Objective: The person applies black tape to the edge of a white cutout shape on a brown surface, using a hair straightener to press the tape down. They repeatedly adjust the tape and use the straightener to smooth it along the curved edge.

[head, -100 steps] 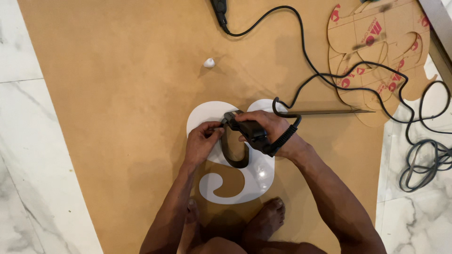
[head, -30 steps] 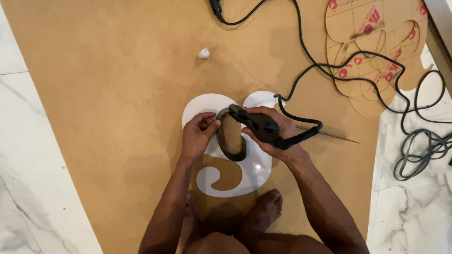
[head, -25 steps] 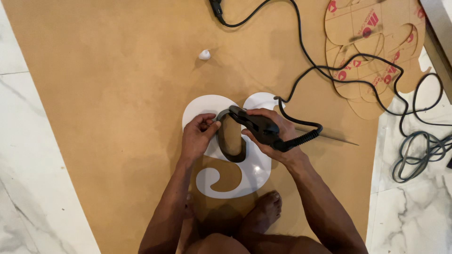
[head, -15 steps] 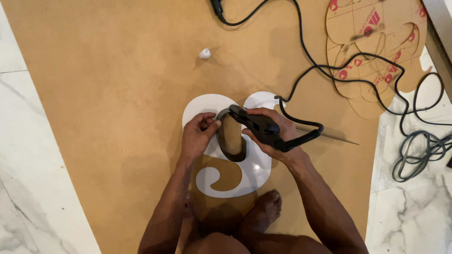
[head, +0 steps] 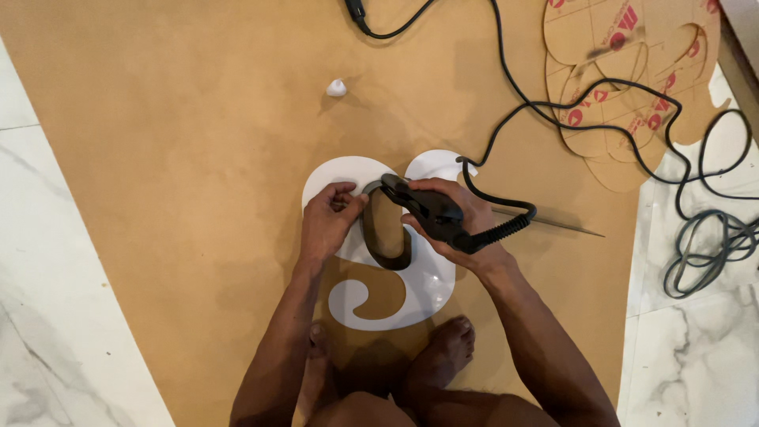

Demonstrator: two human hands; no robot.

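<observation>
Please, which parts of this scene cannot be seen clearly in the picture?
- Head view: nozzle tip of the black corded tool, covered by the right hand.
- White curved cutout: its middle lies under both hands; left hand.
- Black cable: runs off the top edge, so its far end is unseen.
</observation>
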